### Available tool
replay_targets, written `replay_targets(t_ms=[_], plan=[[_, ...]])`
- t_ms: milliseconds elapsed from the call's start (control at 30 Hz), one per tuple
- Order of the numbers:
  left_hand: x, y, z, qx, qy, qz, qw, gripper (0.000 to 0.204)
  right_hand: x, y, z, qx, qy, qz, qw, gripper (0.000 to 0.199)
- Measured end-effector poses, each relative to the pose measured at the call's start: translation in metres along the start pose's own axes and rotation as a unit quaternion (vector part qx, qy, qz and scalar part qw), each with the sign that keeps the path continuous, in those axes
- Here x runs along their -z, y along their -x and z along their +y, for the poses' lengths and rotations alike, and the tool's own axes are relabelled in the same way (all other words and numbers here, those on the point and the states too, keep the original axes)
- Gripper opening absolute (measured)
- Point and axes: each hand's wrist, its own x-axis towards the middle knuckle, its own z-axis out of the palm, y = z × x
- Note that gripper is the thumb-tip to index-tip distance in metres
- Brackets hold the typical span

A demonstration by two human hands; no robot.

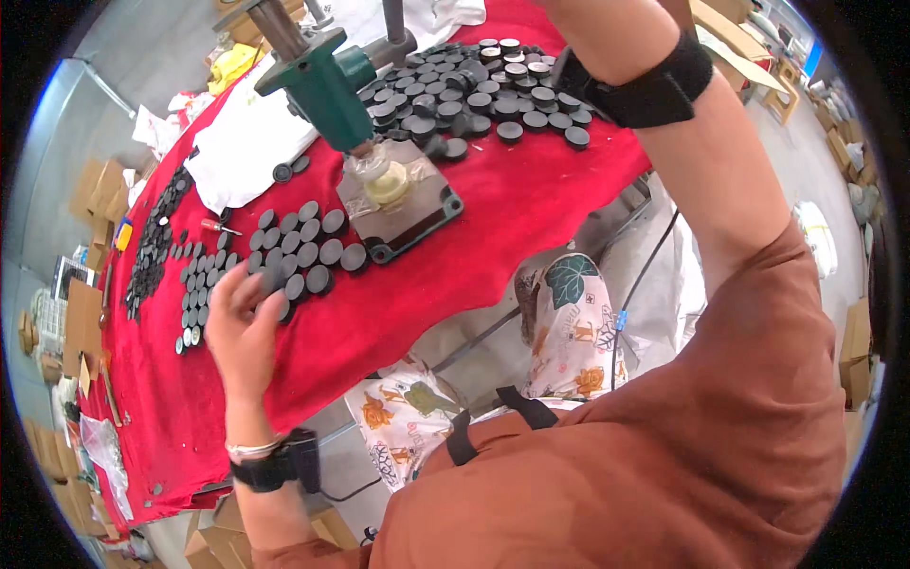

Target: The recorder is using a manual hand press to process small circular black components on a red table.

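My left hand [245,332] is over the near edge of a group of round black discs [307,253] on a red cloth. Its thumb and fingers are bent round a blurred black disc [272,279] at their tips. Right of this group stands a green hand press [327,95] with a flat metal base [409,220]. A pale yellowish round die [387,183] sits on that base, beneath the press's ram. My right forearm [616,43], with a black strap round it, reaches up past the top edge, so my right hand is out of view.
Many more black discs [445,85] lie loose behind the press. Smaller dark pieces [156,237] spread along the left of the red cloth [379,322]. A small screwdriver [220,227] and a white cloth [248,142] lie left of the press. Cardboard boxes [83,322] stand beyond.
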Motion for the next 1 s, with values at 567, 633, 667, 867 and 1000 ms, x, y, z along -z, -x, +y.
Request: replay_targets(t_ms=[567, 633, 667, 867, 1000], plan=[[-0.142, -0.073, 0.03, -0.027, -0.105, -0.002, 0.994, 0.076, 0.049, 0.022, 0.041, 0.165, -0.148, -0.145, 0.964, 0.036], [-0.144, -0.072, 0.027, -0.027, -0.107, 0.013, 0.994, 0.077, 0.067, 0.021, 0.059, 0.275, -0.129, -0.24, 0.922, 0.029], [-0.145, -0.072, 0.025, -0.027, -0.11, 0.018, 0.993, 0.077, 0.069, 0.019, 0.069, 0.358, -0.088, -0.239, 0.898, 0.026], [-0.15, -0.075, 0.012, -0.03, -0.073, 0.039, 0.996, 0.081, 0.047, 0.047, 0.121, 0.344, -0.236, -0.173, 0.892, 0.012], [-0.15, -0.077, 0.006, -0.03, -0.051, 0.037, 0.998, 0.085, 0.04, 0.049, 0.129, 0.38, -0.255, -0.155, 0.875, 0.012]])
